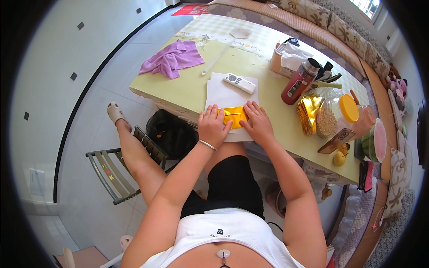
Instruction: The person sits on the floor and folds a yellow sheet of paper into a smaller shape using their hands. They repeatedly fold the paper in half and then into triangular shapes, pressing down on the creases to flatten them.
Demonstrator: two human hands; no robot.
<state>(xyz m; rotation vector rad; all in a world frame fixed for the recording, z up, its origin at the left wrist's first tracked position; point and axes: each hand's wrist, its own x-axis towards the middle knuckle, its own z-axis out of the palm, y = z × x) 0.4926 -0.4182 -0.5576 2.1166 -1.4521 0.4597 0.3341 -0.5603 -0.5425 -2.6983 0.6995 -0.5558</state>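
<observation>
A piece of shiny gold foil paper (pixel 232 117), folded into a small rectangle with a slit-like line across it, lies on a stack of white paper (pixel 215 91) at the table's near edge. My left hand (pixel 212 125) rests flat on its left end, fingers stretched out and pointing away from me. On its right end lies my right hand (pixel 258 121), also flat with the fingers spread. Both hands press from above, not gripping. A white remote control (pixel 240 83) sits on the paper beyond the foil.
Rightward on the table (pixel 263 91) stand more gold foil sheets (pixel 306 119), a yellow-lidded jar (pixel 327 121), a red thermos (pixel 299 83), a tissue box (pixel 279 64), a phone (pixel 336 141) and cut watermelon (pixel 373 142). A purple cloth (pixel 174 60) and fly swatter (pixel 219 58) lie leftward.
</observation>
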